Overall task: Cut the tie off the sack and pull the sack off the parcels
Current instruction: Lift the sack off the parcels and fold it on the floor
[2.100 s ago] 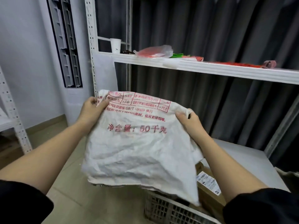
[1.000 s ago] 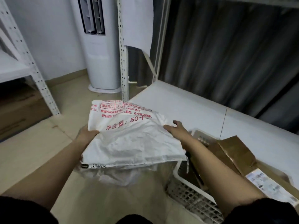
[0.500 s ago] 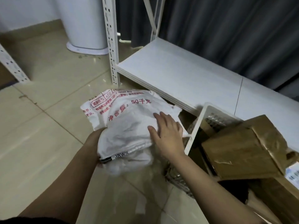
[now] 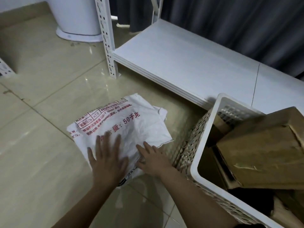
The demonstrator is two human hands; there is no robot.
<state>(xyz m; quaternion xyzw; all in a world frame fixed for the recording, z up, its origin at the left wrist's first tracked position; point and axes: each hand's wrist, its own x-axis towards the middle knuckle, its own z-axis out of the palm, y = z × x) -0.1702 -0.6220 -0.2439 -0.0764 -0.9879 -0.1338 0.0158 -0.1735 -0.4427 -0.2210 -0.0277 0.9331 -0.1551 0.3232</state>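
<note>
The white woven sack [image 4: 131, 127], printed with red lettering, lies folded and flat on the tiled floor in front of me. My left hand [image 4: 107, 157] presses on its near part with fingers spread straight. My right hand [image 4: 153, 159] lies flat on the sack's near right edge, fingers extended. Brown cardboard parcels [image 4: 263, 152] sit in a white perforated plastic crate [image 4: 207, 137] to the right of the sack. No tie is visible.
A low white metal shelf [image 4: 189, 63] runs behind the sack, with its perforated upright post [image 4: 107, 40] on the left. A white floor-standing appliance base [image 4: 77, 22] stands at the back left. Dark grey curtains [image 4: 230, 22] hang behind the shelf.
The sack was held up in both hands, then lowered and folded down onto the floor. Both hands now press it flat; the left hand came out from under it onto its top.
</note>
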